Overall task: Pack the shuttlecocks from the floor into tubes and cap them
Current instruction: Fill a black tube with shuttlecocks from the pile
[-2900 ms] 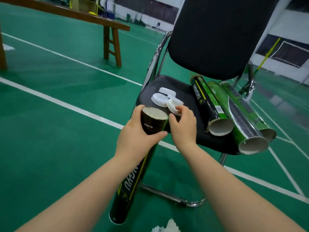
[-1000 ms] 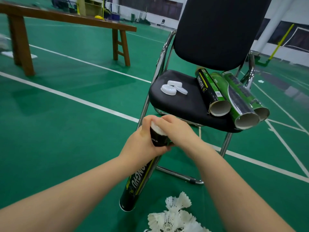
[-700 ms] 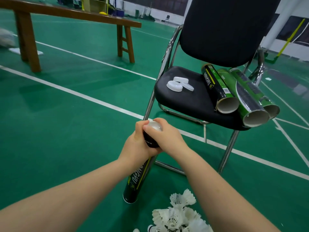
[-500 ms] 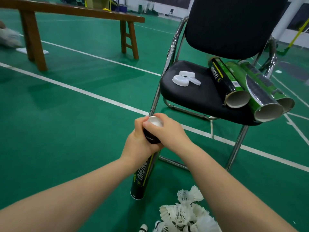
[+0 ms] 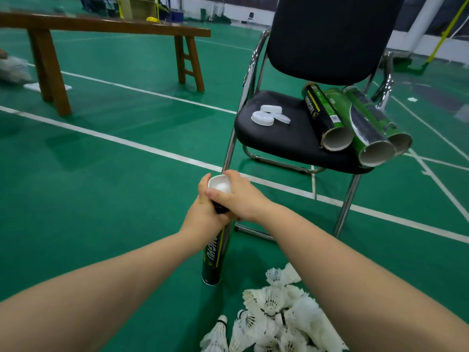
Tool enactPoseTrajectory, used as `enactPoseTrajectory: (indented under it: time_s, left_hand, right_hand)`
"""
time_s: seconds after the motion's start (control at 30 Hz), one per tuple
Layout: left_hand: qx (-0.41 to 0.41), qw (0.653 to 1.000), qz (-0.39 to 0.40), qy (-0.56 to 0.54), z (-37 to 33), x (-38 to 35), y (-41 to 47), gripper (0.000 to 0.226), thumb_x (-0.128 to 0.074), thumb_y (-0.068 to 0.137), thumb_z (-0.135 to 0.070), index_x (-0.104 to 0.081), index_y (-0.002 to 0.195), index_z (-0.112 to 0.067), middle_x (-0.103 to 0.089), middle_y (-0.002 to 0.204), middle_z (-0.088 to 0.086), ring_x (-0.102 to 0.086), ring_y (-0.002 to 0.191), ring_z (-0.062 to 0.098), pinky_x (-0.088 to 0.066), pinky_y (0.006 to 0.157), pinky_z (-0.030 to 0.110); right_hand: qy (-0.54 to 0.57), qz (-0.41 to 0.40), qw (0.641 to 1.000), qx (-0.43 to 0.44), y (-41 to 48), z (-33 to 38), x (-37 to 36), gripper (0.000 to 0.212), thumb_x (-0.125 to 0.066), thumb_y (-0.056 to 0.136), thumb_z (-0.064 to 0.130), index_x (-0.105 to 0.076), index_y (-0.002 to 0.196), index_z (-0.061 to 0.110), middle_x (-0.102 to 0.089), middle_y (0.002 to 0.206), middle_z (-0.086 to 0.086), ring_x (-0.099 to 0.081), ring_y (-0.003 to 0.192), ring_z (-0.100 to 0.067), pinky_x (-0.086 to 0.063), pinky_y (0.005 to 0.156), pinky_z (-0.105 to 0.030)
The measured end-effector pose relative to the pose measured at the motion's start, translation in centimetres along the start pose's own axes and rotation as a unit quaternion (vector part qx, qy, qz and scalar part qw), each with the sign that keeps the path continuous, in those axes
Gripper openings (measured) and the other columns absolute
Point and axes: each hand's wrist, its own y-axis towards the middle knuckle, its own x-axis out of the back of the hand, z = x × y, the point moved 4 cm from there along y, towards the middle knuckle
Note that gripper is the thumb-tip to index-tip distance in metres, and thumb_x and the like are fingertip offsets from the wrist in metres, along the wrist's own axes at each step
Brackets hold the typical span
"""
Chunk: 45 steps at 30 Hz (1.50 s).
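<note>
A black shuttlecock tube (image 5: 216, 257) stands nearly upright, its bottom end on the green floor. A white cap (image 5: 219, 183) sits on its top end. My left hand (image 5: 203, 214) grips the tube just under the cap. My right hand (image 5: 237, 198) wraps the tube's top from the right, its fingers on the cap's rim. A heap of white feather shuttlecocks (image 5: 276, 318) lies on the floor by the tube's foot. On the black chair seat (image 5: 274, 138) lie three spare white caps (image 5: 269, 116) and three open tubes (image 5: 355, 123).
The chair's chrome frame (image 5: 229, 151) stands right behind my hands. A wooden bench (image 5: 101, 29) is at the back left. White court lines (image 5: 101, 134) cross the floor. Something white and blurred (image 5: 12, 69) lies at the far left edge.
My right hand took a white cap from the chair seat and set it on the tube's open top. The tube has come down beside the shuttlecock heap, and the chair looks farther away.
</note>
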Motion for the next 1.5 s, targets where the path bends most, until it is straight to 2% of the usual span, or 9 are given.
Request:
enactPoseTrajectory:
  time_s: [0.17, 0.27, 0.4, 0.5, 0.73, 0.97, 1.17, 1.3, 1.5]
  left_hand:
    - [-0.019, 1.0, 0.004, 0.024, -1.6, 1.2, -3.6, 0.09, -0.071, 0.073, -0.025, -0.015, 0.145, -0.024, -0.06, 0.114, -0.001, -0.057, 0.093, 0.02, -0.041, 0.073, 0.024]
    - [-0.066, 0.998, 0.01, -0.003, -5.2, 2.9, -5.2, 0.087, -0.075, 0.072, -0.016, -0.025, 0.142, -0.032, -0.057, 0.104, -0.01, -0.055, 0.093, 0.016, -0.038, 0.071, 0.018]
    - [-0.207, 0.978, -0.036, 0.006, -11.8, 6.3, -6.7, 0.087, -0.08, 0.059, -0.028, -0.036, 0.134, -0.032, -0.054, 0.1, -0.022, -0.051, 0.087, 0.001, -0.033, 0.067, -0.003]
    - [-0.289, 0.955, -0.066, 0.03, -16.9, 8.7, -7.5, 0.074, -0.07, 0.058, -0.035, -0.04, 0.126, -0.036, -0.051, 0.101, -0.026, -0.045, 0.088, -0.008, -0.031, 0.071, -0.005]
    - [-0.409, 0.895, -0.124, 0.129, -24.9, 10.4, -7.0, 0.079, -0.057, 0.064, -0.047, -0.043, 0.134, -0.011, -0.056, 0.125, 0.011, -0.055, 0.108, 0.026, -0.043, 0.09, 0.035]
    - [-0.378, 0.915, -0.11, 0.09, -27.4, 3.8, -1.7, 0.076, -0.078, 0.071, -0.017, -0.039, 0.136, -0.019, -0.047, 0.131, 0.005, -0.045, 0.117, 0.024, -0.04, 0.1, 0.041]
    - [-0.333, 0.936, 0.024, 0.11, -25.9, -3.8, 5.7, 0.085, -0.078, 0.071, -0.027, -0.031, 0.141, -0.031, -0.04, 0.14, -0.002, -0.045, 0.121, 0.016, -0.041, 0.101, 0.038]
    - [-0.324, 0.936, 0.075, 0.115, -23.7, -7.8, 9.4, 0.089, -0.081, 0.069, -0.024, -0.031, 0.143, -0.027, -0.039, 0.142, -0.004, -0.039, 0.126, 0.011, -0.03, 0.098, 0.017]
    - [-0.288, 0.934, 0.151, 0.146, -20.6, -10.2, 14.1, 0.092, -0.072, 0.072, -0.014, -0.019, 0.146, -0.028, -0.03, 0.147, -0.001, -0.031, 0.132, 0.012, -0.027, 0.104, 0.021]
  right_hand:
    - [-0.006, 0.004, 1.0, 0.026, -4.9, 0.3, -0.1, 0.094, -0.074, 0.068, 0.052, -0.026, 0.14, 0.017, -0.041, 0.133, -0.008, -0.046, 0.115, -0.023, -0.042, 0.088, -0.03]
    - [-0.029, -0.031, 0.997, 0.065, -7.7, 1.9, 2.4, 0.085, -0.076, 0.071, 0.042, -0.028, 0.134, 0.013, -0.041, 0.13, -0.008, -0.042, 0.104, -0.018, -0.034, 0.08, -0.026]
    - [-0.034, -0.124, 0.982, 0.137, -11.7, 6.1, 7.4, 0.067, -0.074, 0.07, 0.027, -0.034, 0.122, 0.013, -0.048, 0.118, -0.008, -0.048, 0.097, -0.021, -0.039, 0.072, -0.027]
    - [-0.01, -0.183, 0.964, 0.19, -14.9, 9.0, 10.9, 0.064, -0.073, 0.07, 0.023, -0.034, 0.119, 0.016, -0.045, 0.112, -0.004, -0.047, 0.095, -0.019, -0.036, 0.068, -0.023]
    - [0.047, -0.311, 0.911, 0.266, -18.1, 11.3, 16.0, 0.071, -0.074, 0.07, 0.016, -0.032, 0.126, 0.012, -0.036, 0.117, -0.004, -0.041, 0.096, -0.015, -0.032, 0.076, -0.015]
    - [-0.017, -0.374, 0.888, 0.266, -15.6, 6.6, 21.2, 0.073, -0.075, 0.069, 0.013, -0.033, 0.127, 0.01, -0.035, 0.125, -0.01, -0.044, 0.095, -0.018, -0.041, 0.081, -0.026]
    - [-0.128, -0.366, 0.873, 0.297, -10.2, -0.6, 23.8, 0.075, -0.08, 0.065, 0.011, -0.034, 0.124, 0.009, -0.042, 0.12, -0.018, -0.047, 0.106, -0.03, -0.043, 0.09, -0.035]
    - [-0.179, -0.356, 0.863, 0.31, -5.7, -5.9, 23.8, 0.072, -0.078, 0.062, 0.006, -0.03, 0.114, 0.02, -0.045, 0.12, -0.021, -0.05, 0.108, -0.037, -0.046, 0.092, -0.041]
    - [-0.228, -0.355, 0.848, 0.321, 0.6, -10.0, 22.3, 0.078, -0.08, 0.055, 0.0, -0.034, 0.117, 0.014, -0.035, 0.126, -0.012, -0.051, 0.112, -0.046, -0.05, 0.089, -0.048]
